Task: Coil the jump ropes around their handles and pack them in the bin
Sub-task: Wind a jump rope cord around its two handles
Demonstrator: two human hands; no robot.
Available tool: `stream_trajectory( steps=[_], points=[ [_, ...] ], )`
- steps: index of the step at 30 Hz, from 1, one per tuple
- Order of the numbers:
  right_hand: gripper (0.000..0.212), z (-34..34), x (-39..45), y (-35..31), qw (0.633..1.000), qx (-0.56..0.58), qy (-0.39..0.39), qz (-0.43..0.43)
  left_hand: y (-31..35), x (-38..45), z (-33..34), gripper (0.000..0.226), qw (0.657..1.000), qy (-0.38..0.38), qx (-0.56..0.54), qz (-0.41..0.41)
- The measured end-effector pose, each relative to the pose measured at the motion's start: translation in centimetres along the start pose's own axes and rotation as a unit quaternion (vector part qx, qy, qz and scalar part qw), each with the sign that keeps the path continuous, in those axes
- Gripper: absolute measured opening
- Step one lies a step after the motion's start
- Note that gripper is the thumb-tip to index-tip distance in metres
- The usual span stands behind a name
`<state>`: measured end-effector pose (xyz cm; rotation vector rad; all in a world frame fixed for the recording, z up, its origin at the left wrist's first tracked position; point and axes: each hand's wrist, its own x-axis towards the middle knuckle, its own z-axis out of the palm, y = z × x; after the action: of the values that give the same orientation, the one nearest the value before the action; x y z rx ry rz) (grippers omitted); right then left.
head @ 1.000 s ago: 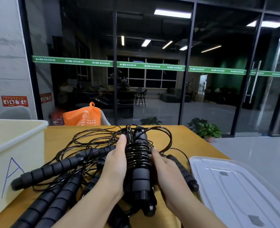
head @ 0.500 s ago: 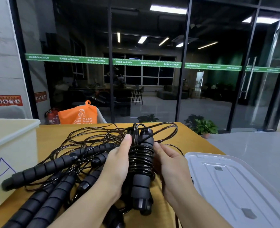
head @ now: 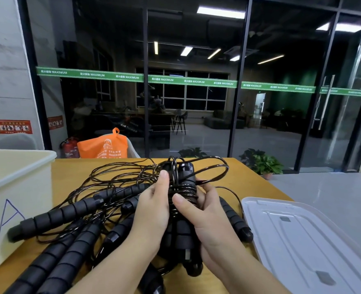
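While we are standing at the wooden table (head: 228,166), the white bin (head: 16,179) with a blue letter A is sitting on its left side and the clear plastic lid (head: 311,238) is lying flat on its right side. Between them the loose jump ropes (head: 73,211) are lying in a tangled pile, with their black ribbed handles pointing toward us and thin black cords looping over the table. In front of the pile we are holding one pair of handles (head: 182,230) upright with cord coiled around its middle. Our left hand (head: 152,213) is gripping this bundle from the left, thumb stretched up along it. Our right hand (head: 205,215) is wrapping around it from the right, with the thumb pressing on the coils.
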<state>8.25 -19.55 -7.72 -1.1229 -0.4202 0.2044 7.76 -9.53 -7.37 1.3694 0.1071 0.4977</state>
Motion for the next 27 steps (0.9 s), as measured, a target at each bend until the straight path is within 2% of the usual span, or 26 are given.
stream_trajectory(
  steps=[4,6,8,10,15,19,23,27],
  points=[
    [0.061,-0.1,0.0,0.0,0.999,0.03,-0.013,-0.022,0.2,0.0,0.1,0.048,1.0,0.01,-0.001,0.002],
    [0.049,-0.1,0.0,0.3,0.999,-0.002,-0.009,-0.045,0.2,-0.1,0.2,0.051,1.0,0.024,0.008,0.005],
    [0.042,-0.2,0.0,0.6,0.994,-0.08,-0.004,-0.076,0.2,-0.1,0.3,0.053,0.999,0.039,0.015,0.02],
    [0.043,-0.1,-0.2,0.5,0.982,-0.158,-0.014,-0.101,0.3,-0.2,0.3,0.051,0.998,0.046,0.017,0.044],
    [0.052,0.2,-0.8,-0.4,0.966,-0.211,-0.051,-0.138,0.6,-0.6,0.5,0.045,0.997,0.016,-0.023,0.069],
    [0.05,-0.2,-0.5,-0.3,0.971,-0.19,-0.037,-0.141,0.3,-0.6,0.8,0.052,0.998,0.008,0.005,0.057],
    [0.043,-0.7,-0.1,-0.4,0.972,-0.183,-0.017,-0.145,0.7,-0.6,1.0,0.043,0.998,0.009,0.058,0.039],
    [0.036,-1.1,0.1,-0.3,0.976,-0.173,-0.012,-0.135,1.1,0.0,0.3,0.021,0.977,0.039,0.181,0.105]
  ],
)
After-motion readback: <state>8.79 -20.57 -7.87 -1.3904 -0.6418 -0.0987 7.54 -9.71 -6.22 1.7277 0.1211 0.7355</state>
